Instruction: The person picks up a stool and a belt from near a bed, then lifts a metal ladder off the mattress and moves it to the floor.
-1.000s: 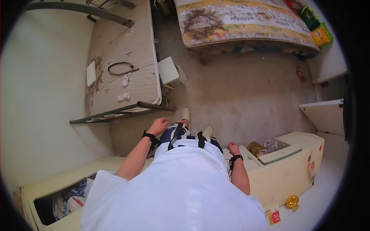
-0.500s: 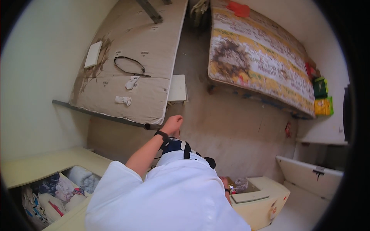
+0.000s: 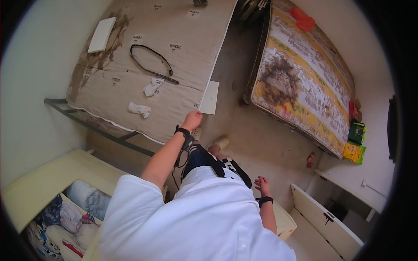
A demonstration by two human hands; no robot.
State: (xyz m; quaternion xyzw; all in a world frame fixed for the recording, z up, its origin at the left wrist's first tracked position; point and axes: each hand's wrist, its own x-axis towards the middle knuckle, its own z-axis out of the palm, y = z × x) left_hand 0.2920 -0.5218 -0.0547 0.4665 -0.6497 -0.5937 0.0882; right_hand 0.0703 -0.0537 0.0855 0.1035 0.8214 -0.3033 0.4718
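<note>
My left hand [image 3: 191, 120] is held out past the near corner of the beige mattress [image 3: 143, 26], its fingers curled in, with nothing seen in them. It is nearest to the mattress edge and a white flat-topped piece [image 3: 210, 98] beside the bed. My right hand [image 3: 263, 185] hangs low at my side, fingers apart and holding nothing, above a small cream cabinet [image 3: 285, 224]. On the mattress lie a dark studded belt [image 3: 150, 71], two crumpled white socks [image 3: 153, 87] and a white flat box [image 3: 102, 35].
A second bed with a stained, patterned mattress [image 3: 320, 82] stands to the right, with a red cloth [image 3: 301, 19] on it. Green [image 3: 357, 132] and yellow packages [image 3: 354, 152] are by its corner. An open drawer of clothes [image 3: 72, 215] is at lower left; a raised panel [image 3: 324, 213] at lower right.
The view has turned and moved toward the beds. My right hand has come away from the small cabinet and now shows with fingers spread. My left hand is nearer the mattress.
</note>
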